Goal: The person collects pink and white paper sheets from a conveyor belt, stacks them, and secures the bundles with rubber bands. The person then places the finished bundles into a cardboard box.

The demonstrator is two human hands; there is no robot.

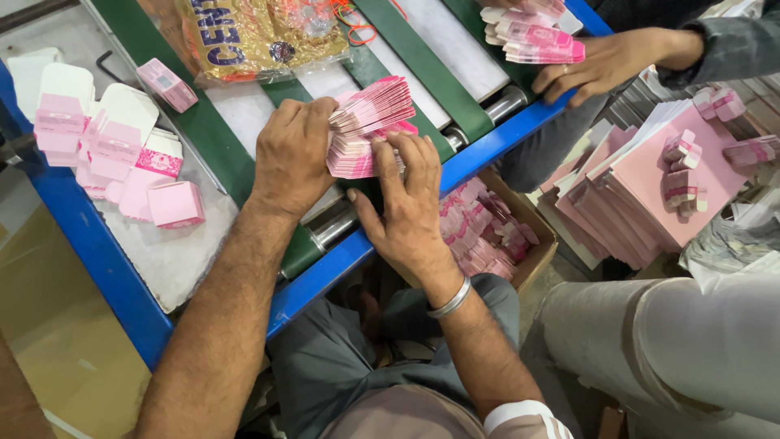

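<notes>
**Squaring up a stack of pink flats at the conveyor**

Both hands are closed on one stack (370,126) of flat pink cartons lying on the green belt (223,142) of the blue-framed table (89,252), a little toward 12 o'clock from the picture's centre. I judge the step to be gathering and evening the stack: the top cards fan out toward 2 o'clock while the lower ones sit flush. Tidying it would call for pressing the fanned edges inward from both sides without letting the bundle buckle.

The left hand (292,154) comes in from 7 o'clock, palm down, knuckles arched, fingers curled over the stack's 9 o'clock edge. The right hand (406,203) rises from 5 o'clock, a metal bangle (449,299) on the wrist, fingers laid across the near face, thumb spread toward 8 o'clock.

At 9 o'clock lie loose folded boxes (175,203). At 1 o'clock another person's hand (605,61) rests by a second stack (536,41). A box of cartons (487,232) sits below the table at 4 o'clock, pink sheets (650,183) at 3 o'clock.
</notes>
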